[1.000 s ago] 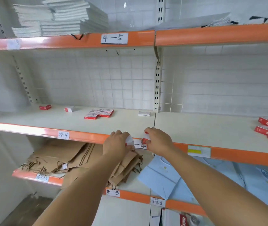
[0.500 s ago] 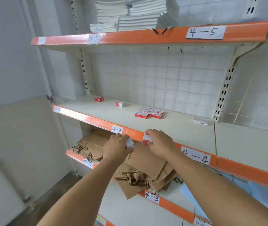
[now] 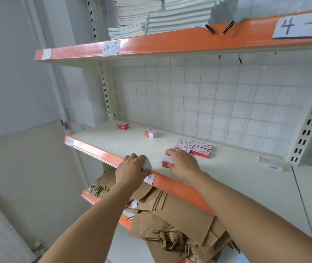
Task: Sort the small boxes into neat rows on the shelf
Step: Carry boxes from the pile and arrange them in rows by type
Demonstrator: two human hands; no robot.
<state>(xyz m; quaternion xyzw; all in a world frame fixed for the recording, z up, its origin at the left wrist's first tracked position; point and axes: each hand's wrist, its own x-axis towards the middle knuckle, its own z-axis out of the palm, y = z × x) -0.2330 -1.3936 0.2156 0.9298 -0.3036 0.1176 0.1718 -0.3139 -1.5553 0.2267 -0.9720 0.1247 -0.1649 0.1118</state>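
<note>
My left hand (image 3: pixel 132 168) grips one small box (image 3: pixel 146 165), my right hand (image 3: pixel 182 164) another box (image 3: pixel 167 161), both just left of the block of boxes (image 3: pixel 195 148). Risk: left box overhangs the shelf edge (image 3: pixel 180 188); a loose pinch drops it.

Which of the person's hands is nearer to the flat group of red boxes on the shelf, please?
Right. The right hand, holding a small box, sits just in front of the flat group of red boxes; the left hand is farther left.

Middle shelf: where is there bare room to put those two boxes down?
Bare shelf lies between the block of red boxes and the flat white box, and left of the lone white box. It is crowded around the block.
</note>
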